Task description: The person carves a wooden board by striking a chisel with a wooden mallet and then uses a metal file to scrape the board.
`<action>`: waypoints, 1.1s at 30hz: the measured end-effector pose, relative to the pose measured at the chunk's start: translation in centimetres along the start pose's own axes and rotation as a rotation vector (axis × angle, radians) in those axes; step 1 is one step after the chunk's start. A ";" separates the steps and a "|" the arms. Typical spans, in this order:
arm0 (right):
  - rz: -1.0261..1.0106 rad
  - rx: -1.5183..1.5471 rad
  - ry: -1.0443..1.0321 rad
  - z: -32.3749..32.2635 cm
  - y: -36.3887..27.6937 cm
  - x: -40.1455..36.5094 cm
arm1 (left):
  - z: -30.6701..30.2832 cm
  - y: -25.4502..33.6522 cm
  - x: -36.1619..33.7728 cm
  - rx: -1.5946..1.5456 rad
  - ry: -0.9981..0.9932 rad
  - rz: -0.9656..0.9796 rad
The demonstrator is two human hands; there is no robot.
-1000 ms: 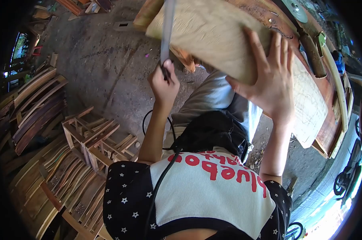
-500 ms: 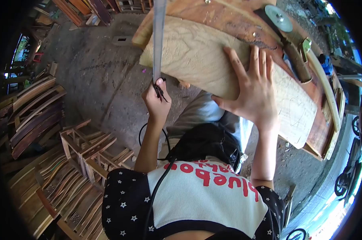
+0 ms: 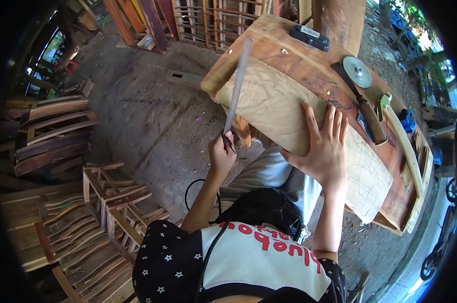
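Observation:
My left hand (image 3: pixel 222 155) is closed round the lower end of a long, narrow metal blade (image 3: pixel 237 86), where a dark cord-like piece shows at the grip. The blade points up and away, overlapping the left end of a pale wooden board (image 3: pixel 269 96) in this view. My right hand (image 3: pixel 323 146) lies flat on the middle of that board, fingers spread and thumb near its front edge. Faint pencil-like lines mark the board's right part. Beneath it is a brown wooden bench top (image 3: pixel 289 58).
On the bench are a black case (image 3: pixel 309 38), a clear disc (image 3: pixel 357 71), a wooden-handled knife (image 3: pixel 372 121) and a curved wooden strip (image 3: pixel 404 146). Slatted wooden furniture (image 3: pixel 77 227) and stacked curved pieces (image 3: pixel 57 136) stand at left. A black cable (image 3: pixel 208 257) runs over my shirt.
The view has shifted, showing more of the bench's far side. In my left hand the blade has gone from nearly upright to leaning right. My right hand stays spread on the board.

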State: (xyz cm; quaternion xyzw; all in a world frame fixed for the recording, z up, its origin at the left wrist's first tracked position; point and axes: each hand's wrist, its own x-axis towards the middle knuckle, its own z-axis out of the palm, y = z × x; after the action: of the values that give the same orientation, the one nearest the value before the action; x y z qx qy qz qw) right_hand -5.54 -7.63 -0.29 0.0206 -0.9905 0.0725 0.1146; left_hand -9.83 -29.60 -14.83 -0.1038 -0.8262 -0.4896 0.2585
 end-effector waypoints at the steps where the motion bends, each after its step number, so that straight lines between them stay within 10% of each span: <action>1: -0.001 0.018 0.002 -0.1 0.0 0.0 | -0.4 -1.0 -0.4 0.064 0.010 0.037; 33: -0.095 0.047 -0.014 -0.6 -0.1 -0.2 | -3.5 -2.6 -3.4 0.079 -0.017 0.018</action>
State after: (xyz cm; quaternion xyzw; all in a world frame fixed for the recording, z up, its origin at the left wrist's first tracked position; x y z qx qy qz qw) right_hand -5.23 -7.66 0.24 0.0710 -0.9873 0.0900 0.1103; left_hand -6.90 -33.66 -17.24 -0.1051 -0.8461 -0.4533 0.2599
